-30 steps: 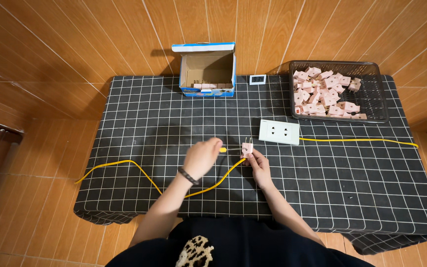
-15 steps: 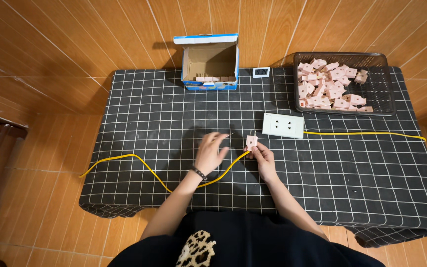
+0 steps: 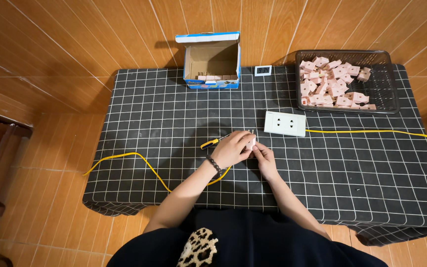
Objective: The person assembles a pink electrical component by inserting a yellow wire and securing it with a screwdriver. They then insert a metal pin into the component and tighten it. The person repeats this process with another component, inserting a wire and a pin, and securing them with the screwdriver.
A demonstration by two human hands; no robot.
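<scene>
- The left hand [image 3: 231, 149] is now lying over the small pink plug [image 3: 249, 143], fingers curled around it — half a second ago it was still a little to the left of the piece, and a second ago clearly apart from it.
- The right hand [image 3: 263, 157] is staying where it was, fingertips pinching the plug from the right side, so both hands are now meeting on the same piece, just in front of the white socket block [image 3: 285, 123].
- The screwdriver [image 3: 213, 142] with the yellow-and-black handle is sticking out to the left from under the left hand; whether the fingers are gripping it or only covering it, I cannot tell.
- The yellow wire [image 3: 139, 160] is running from the table's left edge under the left wrist (its end is hidden by the hands).
- Judging from the closing of the hands, the work is passing from holding the plug up to working on it with the tool — the plug is no longer plainly in view.
- Further back, the wire basket [image 3: 391, 74] of pink plugs, the open cardboard box [image 3: 212, 59] and the small clock [image 3: 263, 70] are sitting on the checked cloth [image 3: 149, 109] as before.
</scene>
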